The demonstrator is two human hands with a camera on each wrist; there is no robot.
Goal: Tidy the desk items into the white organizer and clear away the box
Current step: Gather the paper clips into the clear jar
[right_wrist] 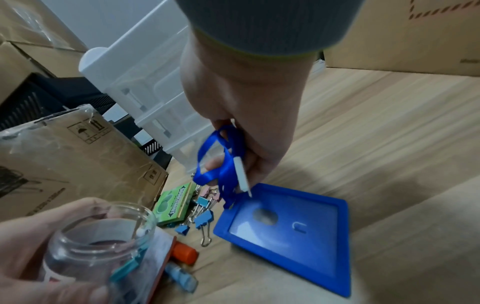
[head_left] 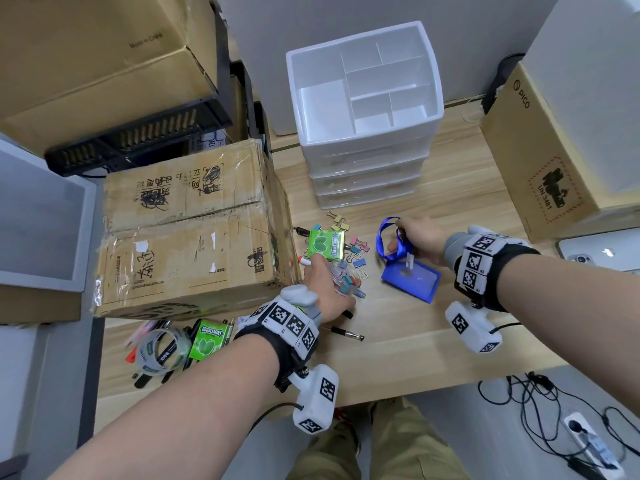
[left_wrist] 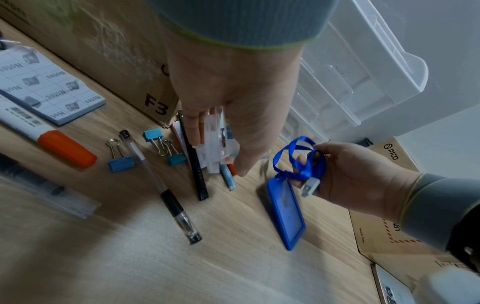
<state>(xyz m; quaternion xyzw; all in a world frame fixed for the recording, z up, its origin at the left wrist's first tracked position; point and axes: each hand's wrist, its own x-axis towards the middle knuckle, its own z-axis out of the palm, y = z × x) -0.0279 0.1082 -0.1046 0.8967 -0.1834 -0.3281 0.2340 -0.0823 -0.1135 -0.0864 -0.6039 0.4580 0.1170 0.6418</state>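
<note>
The white organizer (head_left: pixel 367 154) stands at the back of the desk, its top compartments empty. A worn cardboard box (head_left: pixel 187 230) sits on the desk to its left. My left hand (head_left: pixel 329 282) grips a clear jar (right_wrist: pixel 103 236) with binder clips inside, low over a pile of small items. My right hand (head_left: pixel 412 237) grips the bunched blue lanyard (right_wrist: pixel 218 164) of a blue badge holder (head_left: pixel 412 275), which slopes down to the desk below it. In the left wrist view the jar (left_wrist: pixel 215 148) shows between my left fingers.
A green gum pack (head_left: pixel 325 243) and coloured binder clips (head_left: pixel 356 251) lie beside the box. Near the front edge lie a tape roll (head_left: pixel 162 351), a second gum pack (head_left: pixel 209 341) and a black pen (head_left: pixel 346 332). A PICO carton (head_left: pixel 540 150) and a phone (head_left: pixel 602 251) sit at the right.
</note>
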